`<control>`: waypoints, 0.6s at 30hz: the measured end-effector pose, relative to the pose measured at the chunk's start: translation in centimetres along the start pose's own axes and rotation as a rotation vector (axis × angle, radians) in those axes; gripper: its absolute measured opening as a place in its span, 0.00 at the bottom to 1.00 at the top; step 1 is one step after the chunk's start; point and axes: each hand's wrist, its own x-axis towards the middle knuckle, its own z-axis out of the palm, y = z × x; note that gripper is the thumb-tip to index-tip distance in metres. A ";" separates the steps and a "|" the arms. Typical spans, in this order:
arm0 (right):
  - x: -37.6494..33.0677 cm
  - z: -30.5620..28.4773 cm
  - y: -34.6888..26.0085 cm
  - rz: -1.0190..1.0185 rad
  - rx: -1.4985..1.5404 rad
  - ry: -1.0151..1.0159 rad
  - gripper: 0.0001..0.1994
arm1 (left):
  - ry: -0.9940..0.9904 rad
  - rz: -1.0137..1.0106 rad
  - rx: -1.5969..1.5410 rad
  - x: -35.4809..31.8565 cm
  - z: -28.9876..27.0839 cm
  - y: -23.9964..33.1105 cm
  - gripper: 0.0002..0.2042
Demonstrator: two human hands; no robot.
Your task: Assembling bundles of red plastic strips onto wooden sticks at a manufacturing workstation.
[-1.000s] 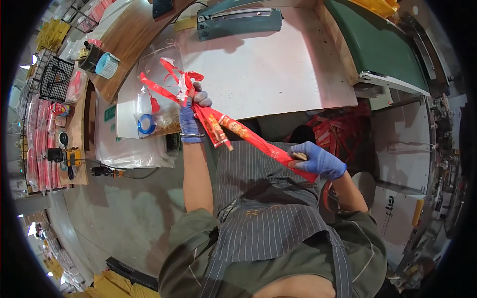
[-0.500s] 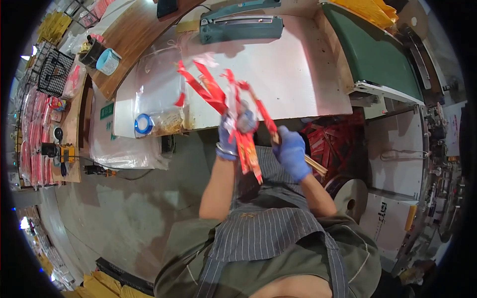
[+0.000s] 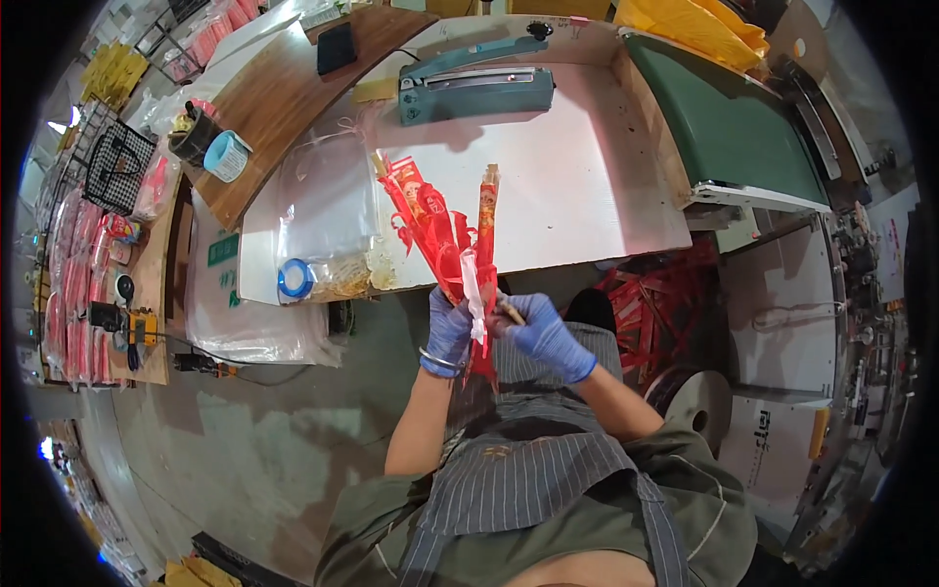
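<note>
My left hand (image 3: 448,335), in a blue knit glove with a bracelet at its wrist, is closed round a bunch of crumpled red printed wrappers (image 3: 428,220). A pale pink strip (image 3: 472,293) runs down among them. One narrow red wrapper (image 3: 487,220) with a tan end stands upright at the right of the bunch. My right hand (image 3: 546,338), gloved in blue too, touches the bunch from the right. Its fingers are pinched on a thin wooden stick (image 3: 511,312), most of which is hidden. The lower ends of the wrappers hang between my hands.
A white worktop (image 3: 577,166) lies ahead, bearing a blue-green hand sealer (image 3: 474,93), clear plastic bags (image 3: 328,201) and a tape roll (image 3: 294,279). Red wrappers fill the space below its right edge (image 3: 650,303). A green-topped unit (image 3: 729,122) stands right, a brown board (image 3: 284,98) left.
My right hand has moved left and in against the bunch. The wooden sticks that stuck out below it no longer show there. The wrappers in my left hand now point more upward.
</note>
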 end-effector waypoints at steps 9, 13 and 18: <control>4.0 -3.5 -9.7 -0.275 0.045 0.276 0.05 | -0.013 -0.011 -0.174 -1.9 1.5 1.2 0.14; 3.9 -3.2 -9.8 -0.292 0.088 0.229 0.06 | -0.007 -0.071 -0.088 -1.9 -0.1 -0.5 0.19; 2.4 -2.4 -10.5 -0.194 0.272 0.143 0.06 | -0.300 -0.032 -0.121 -2.0 -0.3 0.5 0.19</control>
